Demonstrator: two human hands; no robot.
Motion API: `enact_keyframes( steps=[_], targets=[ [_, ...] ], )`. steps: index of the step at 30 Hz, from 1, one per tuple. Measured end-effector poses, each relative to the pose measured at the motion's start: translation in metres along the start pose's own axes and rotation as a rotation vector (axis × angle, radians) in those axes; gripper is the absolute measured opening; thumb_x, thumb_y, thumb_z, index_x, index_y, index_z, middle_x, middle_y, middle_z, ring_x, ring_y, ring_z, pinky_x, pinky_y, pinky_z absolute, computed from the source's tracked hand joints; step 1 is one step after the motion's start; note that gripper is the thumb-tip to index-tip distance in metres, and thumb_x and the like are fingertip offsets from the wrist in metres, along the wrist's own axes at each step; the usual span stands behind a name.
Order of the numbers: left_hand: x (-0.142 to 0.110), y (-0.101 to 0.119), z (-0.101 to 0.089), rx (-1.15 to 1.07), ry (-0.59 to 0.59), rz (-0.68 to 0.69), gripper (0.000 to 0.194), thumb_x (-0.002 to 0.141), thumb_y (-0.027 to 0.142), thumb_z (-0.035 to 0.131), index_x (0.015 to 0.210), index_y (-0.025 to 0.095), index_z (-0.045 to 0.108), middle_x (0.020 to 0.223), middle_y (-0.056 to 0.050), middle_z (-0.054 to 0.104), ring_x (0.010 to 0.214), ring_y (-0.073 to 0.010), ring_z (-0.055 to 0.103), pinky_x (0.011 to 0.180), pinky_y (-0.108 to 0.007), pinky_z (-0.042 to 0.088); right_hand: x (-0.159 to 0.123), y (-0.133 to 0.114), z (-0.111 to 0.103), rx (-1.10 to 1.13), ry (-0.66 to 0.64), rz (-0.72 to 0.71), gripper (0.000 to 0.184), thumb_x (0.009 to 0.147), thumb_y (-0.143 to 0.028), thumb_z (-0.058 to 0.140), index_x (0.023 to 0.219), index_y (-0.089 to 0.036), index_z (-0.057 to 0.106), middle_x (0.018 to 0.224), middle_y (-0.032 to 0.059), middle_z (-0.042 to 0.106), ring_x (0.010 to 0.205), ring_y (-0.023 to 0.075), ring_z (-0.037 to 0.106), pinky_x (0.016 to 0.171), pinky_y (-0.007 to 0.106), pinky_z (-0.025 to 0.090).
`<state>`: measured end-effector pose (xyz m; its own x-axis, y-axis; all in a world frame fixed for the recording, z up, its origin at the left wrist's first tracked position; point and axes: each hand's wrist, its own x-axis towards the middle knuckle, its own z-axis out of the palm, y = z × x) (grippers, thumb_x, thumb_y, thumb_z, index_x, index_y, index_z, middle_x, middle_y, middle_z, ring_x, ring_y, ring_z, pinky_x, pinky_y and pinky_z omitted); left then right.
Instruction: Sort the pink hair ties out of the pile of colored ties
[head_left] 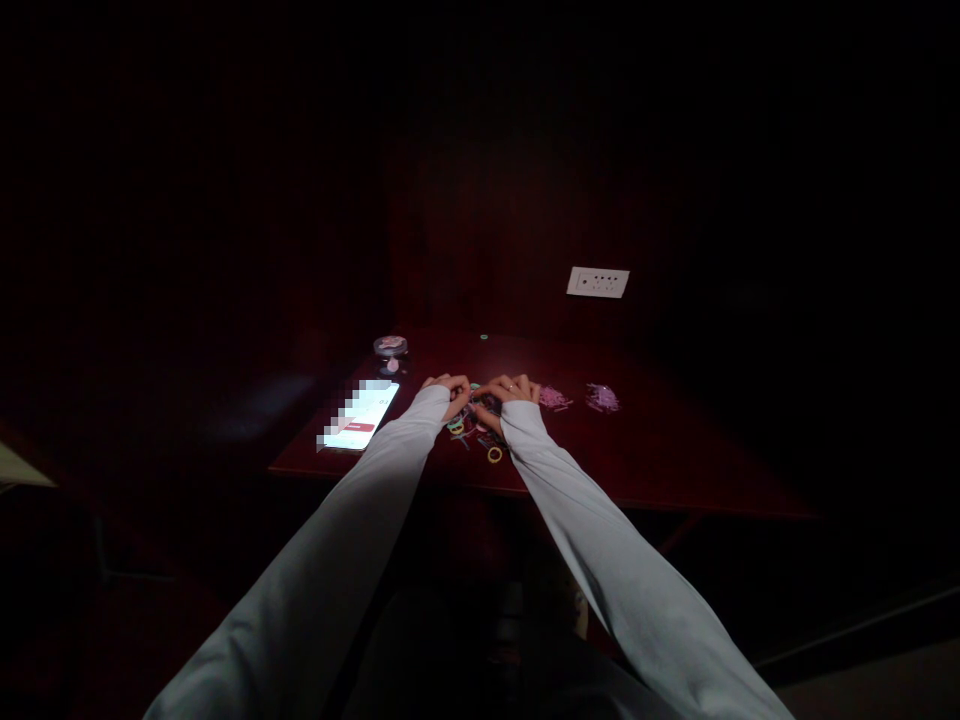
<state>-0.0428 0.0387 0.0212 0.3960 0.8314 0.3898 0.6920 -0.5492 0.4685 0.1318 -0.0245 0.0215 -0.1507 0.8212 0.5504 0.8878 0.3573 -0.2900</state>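
Observation:
Both my arms in pale long sleeves reach out over a dark red table (pixel 660 450). My left hand (pixel 448 390) and my right hand (pixel 508 392) are close together, fingers curled down over a small heap of coloured rubber bands (pixel 480 430). What the fingers pinch is too small to make out. A yellow band (pixel 494 455) lies nearest to me, just below the hands. The room is very dark.
A lit phone (pixel 360 416) lies left of my hands. A small round tin (pixel 390 347) stands behind it. Two little pink piles (pixel 555 398) (pixel 602 398) lie to the right. A white wall socket (pixel 598 282) is on the back wall.

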Motion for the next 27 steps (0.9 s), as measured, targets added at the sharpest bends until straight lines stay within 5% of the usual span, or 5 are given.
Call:
enact_keyframes(
  steps=[17, 27],
  targets=[
    [0.002, 0.002, -0.002, -0.317, 0.034, -0.081, 0.012, 0.079, 0.023, 0.057, 0.068, 0.020, 0.057, 0.062, 0.004, 0.056, 0.063, -0.0135, 0.051, 0.066, -0.024, 0.039, 0.000, -0.001, -0.001, 0.069, 0.035, 0.080, 0.023, 0.098, -0.046, 0.068, 0.092, -0.029, 0.084, 0.107, 0.0044, 0.073, 0.110, 0.0265, 0.048, 0.097, 0.041, 0.027],
    [0.006, -0.002, 0.005, -0.461, 0.073, -0.043, 0.010, 0.076, 0.021, 0.056, 0.066, 0.020, 0.052, 0.058, 0.006, 0.052, 0.060, -0.0120, 0.046, 0.060, -0.022, 0.036, 0.000, 0.003, 0.010, 0.014, -0.044, 0.071, 0.036, 0.089, -0.052, 0.076, 0.120, -0.032, 0.078, 0.116, 0.0062, 0.075, 0.112, 0.0305, 0.052, 0.100, 0.043, 0.030]
  ],
)
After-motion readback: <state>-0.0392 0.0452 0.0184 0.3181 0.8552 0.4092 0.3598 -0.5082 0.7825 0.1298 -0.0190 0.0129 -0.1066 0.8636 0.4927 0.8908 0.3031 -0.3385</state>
